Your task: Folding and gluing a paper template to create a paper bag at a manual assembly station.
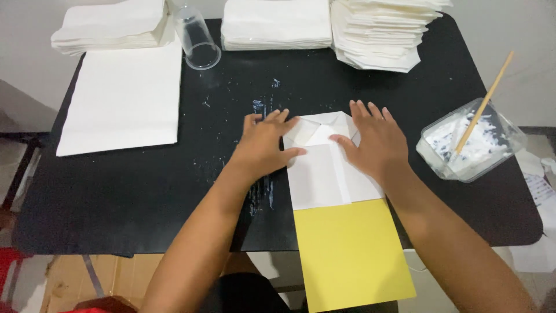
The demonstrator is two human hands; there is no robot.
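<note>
Pressing folded flaps flat | left hand [263, 145] and right hand [376, 142] lie apart, palms down on white folded paper [321, 171] at table [145, 191] centre, over one yellow card [353, 255] past the front edge | next move likely needs a firm crease | back edge: one big sheet [121, 98], three paper stacks, one cup [197, 37] | right edge: one glue tub [469, 142], one stick [483, 104]

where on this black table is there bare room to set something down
The widest bare patch of the black table lies below the large white sheet and left of the left hand. A smaller one lies between the right hand and the paper stacks. The back edge, and the right side by the glue tub, are crowded.
</note>
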